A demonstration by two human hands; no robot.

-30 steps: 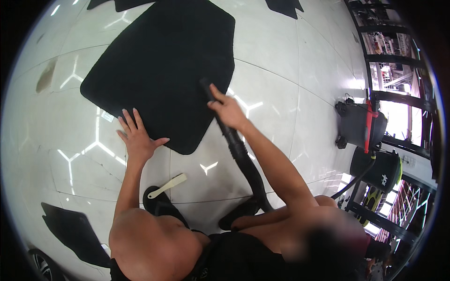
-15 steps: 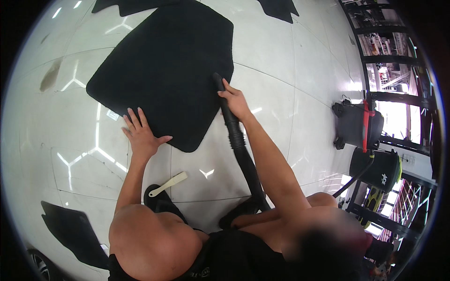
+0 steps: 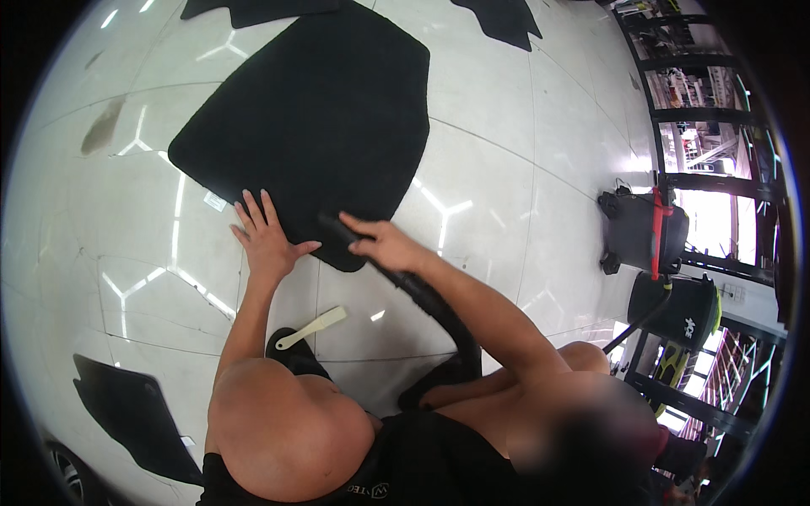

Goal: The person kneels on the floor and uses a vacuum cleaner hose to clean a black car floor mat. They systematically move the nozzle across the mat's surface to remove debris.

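A large black carpet mat [image 3: 312, 118] lies flat on the tiled floor in front of me. My left hand [image 3: 268, 244] presses on its near left edge, fingers spread. In my right hand [image 3: 384, 244] is a black vacuum hose [image 3: 434, 304], gripped near its nozzle [image 3: 333, 226]. The nozzle's tip is on or just over the mat near its closest corner; it is a little blurred. A white tag [image 3: 214, 201] sticks out from the mat's left edge. Close to my shoe lies a cream-coloured brush [image 3: 312, 327] with a flat handle.
More black mats lie around: one at the far left [image 3: 253, 10], one at the far right [image 3: 502, 21], one at the near left [image 3: 135, 413]. A car wheel [image 3: 67, 472] shows at the lower left. Dark wheeled bins or machines [image 3: 645, 232] stand along the right.
My right hand has drawn the vacuum nozzle toward me and leftward, from the mat's right edge to its near corner. My left hand stays pressed on the mat.
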